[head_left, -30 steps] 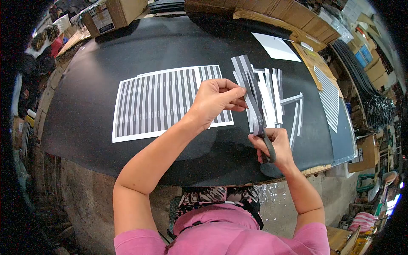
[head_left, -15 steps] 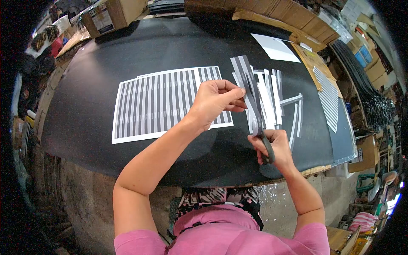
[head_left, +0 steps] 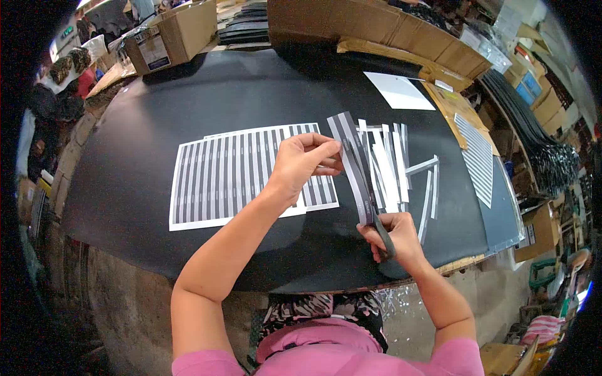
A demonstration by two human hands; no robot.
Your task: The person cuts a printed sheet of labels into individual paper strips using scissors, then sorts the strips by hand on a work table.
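Observation:
My left hand (head_left: 300, 161) pinches a striped black-and-grey paper strip (head_left: 351, 156) by its left edge, thumb and fingers closed on it. The strip hangs slanted over the table, its lower end near my right hand (head_left: 398, 238). That hand is wrapped round the black handles of a pair of scissors (head_left: 387, 243); the blades lie along the strip and are mostly hidden by it. Just left of my left hand lie striped sheets (head_left: 229, 172), partly overlapping. Beyond the strip is a loose pile of narrow cut strips (head_left: 398, 169), white and grey.
A black-topped table (head_left: 125, 175) carries everything. Blank white paper (head_left: 401, 91) lies at the back right, near another striped sheet (head_left: 475, 156). Cardboard boxes (head_left: 179, 37) line the far edge. Black strands (head_left: 539, 131) hang at the right.
The head view has tilted up, so the table and sheets appear lower. Both hands keep their grips on the strip and scissors; the strip has shifted slightly left in view.

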